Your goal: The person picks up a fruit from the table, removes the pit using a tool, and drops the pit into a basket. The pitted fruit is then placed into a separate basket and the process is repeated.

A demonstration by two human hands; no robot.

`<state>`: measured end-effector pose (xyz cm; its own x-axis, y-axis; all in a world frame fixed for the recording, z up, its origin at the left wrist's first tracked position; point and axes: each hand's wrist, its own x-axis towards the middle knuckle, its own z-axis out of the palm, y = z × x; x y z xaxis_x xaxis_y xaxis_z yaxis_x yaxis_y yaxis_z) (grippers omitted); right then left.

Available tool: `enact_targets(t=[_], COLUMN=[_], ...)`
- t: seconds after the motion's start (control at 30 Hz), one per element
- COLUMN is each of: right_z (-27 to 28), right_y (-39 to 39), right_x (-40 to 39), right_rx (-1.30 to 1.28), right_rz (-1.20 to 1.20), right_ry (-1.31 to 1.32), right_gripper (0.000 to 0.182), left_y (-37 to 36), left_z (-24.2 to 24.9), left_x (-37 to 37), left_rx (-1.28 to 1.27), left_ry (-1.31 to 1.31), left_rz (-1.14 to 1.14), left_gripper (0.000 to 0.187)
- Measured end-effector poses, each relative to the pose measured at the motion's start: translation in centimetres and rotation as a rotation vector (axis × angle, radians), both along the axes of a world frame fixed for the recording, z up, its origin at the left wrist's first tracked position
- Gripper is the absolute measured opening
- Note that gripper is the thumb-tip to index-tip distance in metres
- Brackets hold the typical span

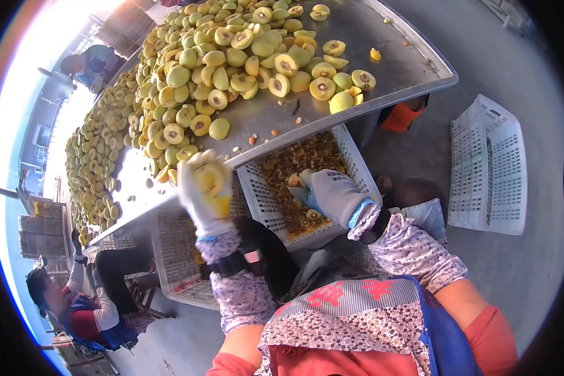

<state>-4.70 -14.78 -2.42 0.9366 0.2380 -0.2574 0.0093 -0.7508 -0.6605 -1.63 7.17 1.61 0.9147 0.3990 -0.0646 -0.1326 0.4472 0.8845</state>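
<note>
My left hand, in a white glove with yellow on it, is raised at the table edge and smeared by motion. Its fingers are curled round a yellow fruit half. My right hand, also gloved, is over a white crate full of brownish-yellow scraps and pits. Its fingers are closed, with a small brownish thing at their tips whose kind I cannot tell. Beyond my hands, a big heap of yellow-green halved fruit, apricot-like with pits showing, lies on the metal table.
White stacked crates stand on the floor at right. Another crate is under the table, left of my knees. A co-worker sits at lower left, a hand at the table; another person is at the far side.
</note>
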Motion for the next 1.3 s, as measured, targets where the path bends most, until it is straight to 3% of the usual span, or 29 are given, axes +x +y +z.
enact_targets(t=[0.1, 0.13, 0.2, 0.27, 0.3, 0.33, 0.4, 0.5, 0.63, 0.7, 0.73, 0.8, 0.9, 0.93, 0.97, 1.07, 1.23, 1.3], right_z=[0.4, 0.4, 0.7, -0.4, -0.8, -0.1, -0.5, -0.6, 0.9, -0.3, -0.5, -0.6, -0.4, -0.2, -0.1, -0.2, -1.1, -1.2], right_y=[0.5, 0.7, 1.1, 1.4, 1.5, 1.6, 1.6, 1.3, 2.0, 2.6, 2.8, 3.0, 3.2, 3.1, 3.0, 3.2, 4.1, 4.2], right_x=[-0.1, -0.1, 0.2, 0.6, 0.6, 0.7, 0.9, 0.9, 1.3, 1.9, 2.1, 2.3, 2.2, 2.2, 2.2, 2.1, 2.4, 2.2], right_rx=[0.024, 0.032, -0.013, -0.002, 0.007, 0.001, 0.018, 0.111, 0.319, 0.375, 0.435, 0.492, 0.558, 0.626, 0.693, 0.754, 0.847, 0.878], right_rz=[-0.02, -0.024, 0.043, 0.08, 0.114, 0.107, 0.094, 0.048, -0.122, -0.174, -0.201, -0.229, -0.216, -0.196, -0.177, -0.207, -0.181, -0.174], right_ry=[-0.057, -0.057, -0.013, -0.018, -0.02, 0.027, 0.027, -0.02, -0.21, -0.309, -0.308, -0.308, -0.311, -0.305, -0.298, -0.312, -0.232, -0.231], right_gripper=[0.032, 0.032, 0.033, 0.034, 0.034, 0.033, 0.031, 0.028, 0.025, 0.027, 0.027, 0.028, 0.029, 0.029, 0.029, 0.034, 0.038, 0.039], left_y=[7.5, 8.4, 9.3, 7.9, 6.5, 4.6, 2.5, 2.4, 3.0, 1.5, 0.5, -1.5, -3.5, -3.9, -4.2, -5.3, -7.2, -7.8], left_z=[-0.8, -0.3, 0.2, 0.6, 0.0, -0.3, -2.0, -4.6, -4.0, -2.0, -0.8, 1.1, 1.3, 0.7, 0.2, -0.5, -1.1, -2.1], left_x=[-0.3, 0.1, 0.8, 3.5, 5.2, 6.7, 9.6, 13.2, 12.9, 10.1, 8.5, 5.6, 3.7, 3.2, 3.2, 2.8, 2.3, 2.2], left_rx=[0.63, 0.638, 1.346, 1.152, 1.187, 1.401, 1.484, 1.753, 1.74, 0.597, 0.598, 0.347, 0.217, 0.404, 0.401, 0.186, 0.298, 0.123], left_ry=[0.206, 0.204, 0.395, 0.225, 0.153, 0.207, 0.166, 0.28, 0.156, 0.149, 0.149, 0.018, 0.051, -0.092, -0.092, -0.032, -0.057, -0.128], left_rz=[0.242, 0.24, 0.429, 0.115, 0.057, 0.048, -0.135, -0.23, -0.321, -0.414, -0.416, -0.494, -0.541, -0.539, -0.544, -0.514, -0.363, -0.361], left_gripper=[0.026, 0.026, 0.032, 0.033, 0.035, 0.04, 0.054, 0.052, 0.048, 0.046, 0.046, 0.04, 0.044, 0.047, 0.047, 0.048, 0.048, 0.048])
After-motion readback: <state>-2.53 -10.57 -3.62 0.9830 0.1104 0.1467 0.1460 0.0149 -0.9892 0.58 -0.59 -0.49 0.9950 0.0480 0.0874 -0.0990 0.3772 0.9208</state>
